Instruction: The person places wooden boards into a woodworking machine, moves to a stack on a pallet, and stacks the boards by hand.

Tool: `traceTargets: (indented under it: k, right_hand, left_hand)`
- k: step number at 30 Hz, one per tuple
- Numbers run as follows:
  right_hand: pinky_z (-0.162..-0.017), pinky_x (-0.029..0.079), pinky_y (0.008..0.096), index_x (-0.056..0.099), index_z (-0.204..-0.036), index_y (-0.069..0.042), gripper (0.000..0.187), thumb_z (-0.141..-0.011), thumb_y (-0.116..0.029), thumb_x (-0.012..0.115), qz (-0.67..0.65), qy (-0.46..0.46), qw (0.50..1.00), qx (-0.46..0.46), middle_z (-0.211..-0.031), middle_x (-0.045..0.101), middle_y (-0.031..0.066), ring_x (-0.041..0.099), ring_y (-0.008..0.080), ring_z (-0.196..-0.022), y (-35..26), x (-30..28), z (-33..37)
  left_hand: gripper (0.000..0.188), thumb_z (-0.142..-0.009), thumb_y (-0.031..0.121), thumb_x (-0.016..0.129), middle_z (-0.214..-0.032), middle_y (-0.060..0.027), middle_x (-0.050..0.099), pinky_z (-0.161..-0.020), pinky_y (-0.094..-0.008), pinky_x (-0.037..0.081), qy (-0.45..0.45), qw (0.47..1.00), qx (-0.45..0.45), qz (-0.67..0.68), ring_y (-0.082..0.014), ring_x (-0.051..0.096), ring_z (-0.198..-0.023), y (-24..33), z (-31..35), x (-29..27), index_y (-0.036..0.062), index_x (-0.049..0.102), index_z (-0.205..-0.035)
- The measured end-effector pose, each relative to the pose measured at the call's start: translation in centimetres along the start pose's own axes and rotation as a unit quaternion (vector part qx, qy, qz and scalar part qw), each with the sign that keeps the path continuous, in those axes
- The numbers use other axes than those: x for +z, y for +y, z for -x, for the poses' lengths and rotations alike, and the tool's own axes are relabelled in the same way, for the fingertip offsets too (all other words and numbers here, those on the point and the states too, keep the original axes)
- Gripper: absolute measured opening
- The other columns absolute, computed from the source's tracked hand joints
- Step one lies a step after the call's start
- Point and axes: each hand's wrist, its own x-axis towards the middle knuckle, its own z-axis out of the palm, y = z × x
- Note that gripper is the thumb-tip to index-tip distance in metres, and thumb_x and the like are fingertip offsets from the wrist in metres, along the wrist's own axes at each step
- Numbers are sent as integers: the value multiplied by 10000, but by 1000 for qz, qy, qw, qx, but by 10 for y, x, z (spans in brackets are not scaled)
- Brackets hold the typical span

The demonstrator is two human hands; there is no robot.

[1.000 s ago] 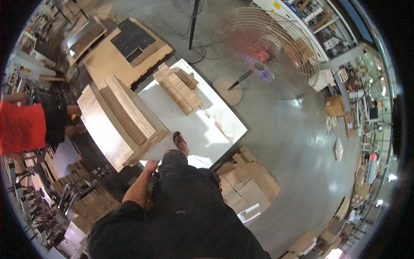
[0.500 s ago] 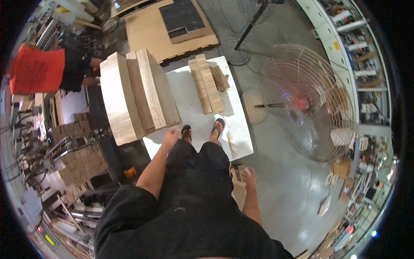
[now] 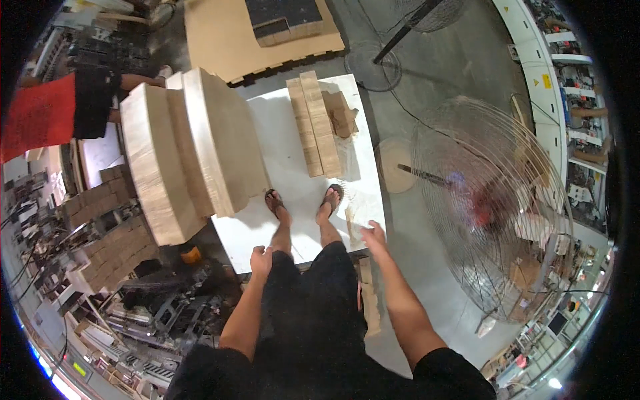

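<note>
My left hand [image 3: 261, 261] hangs beside my left thigh, its fingers loosely apart with nothing in them. My right hand [image 3: 375, 237] is held forward over the right edge of a white board [image 3: 275, 127], fingers stretched and holding nothing. I stand on this board in sandals. At its left rise tall stacks of wood-coloured panels [image 3: 235, 137], the nearest things to my left hand. Beyond my right foot, two narrow wood-coloured stacks [image 3: 313, 127] lie side by side, touching. Against their right side is a smaller brown piece [image 3: 343, 120]. Neither hand touches any of these.
A large caged fan [image 3: 490, 207] stands at the right, and a second fan's pole [image 3: 407, 30] rises farther off. Beyond the board, a brown sheet [image 3: 220, 40] carries a dark-topped stack [image 3: 283, 20]. At the left a person in red and black [image 3: 57, 113] reaches toward the tall stacks.
My right hand has come up and forward from beside my hip to over the board's edge. My left hand has drawn back from near the tall stacks. My view has shifted.
</note>
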Motion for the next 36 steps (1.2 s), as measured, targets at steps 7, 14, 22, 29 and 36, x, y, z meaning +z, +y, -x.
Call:
traceTargets:
  k: [7, 14, 22, 29, 36]
  right_hand:
    - [-814, 521, 308, 390, -1451, -2, 730, -898, -363, 702, 78, -59, 995, 9, -1215, 596, 167, 610, 226, -1067, 60, 113, -156]
    - [-1001, 438, 457, 323, -1477, -24, 826, -882, -471, 681, -136, -61, 975, 167, -1444, 419, 165, 447, 312, -1288, 97, 231, -342]
    - [-1110, 358, 496, 246, -1539, -209, 893, -852, -567, 691, -380, 38, 910, 160, -1568, 240, 53, 253, 275, -1430, 83, 302, -440]
    - [-1117, 341, 516, 247, -1538, -224, 927, -821, -529, 748, -496, 23, 859, 129, -1528, 310, 51, 245, 262, -1429, 87, 329, -440]
    - [-1091, 352, 392, 257, -1508, 16, 996, -781, -384, 809, -250, 109, 962, 18, -1464, 410, 210, 445, 287, -1308, 87, 322, -456]
  left_hand:
    - [513, -940, 363, 594, -1118, -231, 650, -964, -392, 447, -119, 982, 21, 142, -361, 611, -1084, 35, -95, 109, -71, 574, -1213]
    - [404, -1001, 298, 532, -1198, -125, 635, -954, -385, 451, -198, 910, -191, 310, -241, 596, -1147, -8, -176, 200, -2, 554, -1271]
    - [471, -1007, 373, 519, -1243, -110, 612, -962, -414, 437, -194, 892, -266, 311, -241, 574, -1181, -49, -270, 259, 11, 529, -1308]
    - [471, -963, 377, 572, -1220, -116, 618, -967, -383, 429, -230, 895, -216, 315, -228, 583, -1152, -33, -362, 304, 18, 556, -1268]
    - [668, -956, 451, 585, -1422, -213, 492, -1100, -357, 346, -104, 978, 42, 176, -297, 456, -1333, 56, -448, 323, -53, 448, -1373]
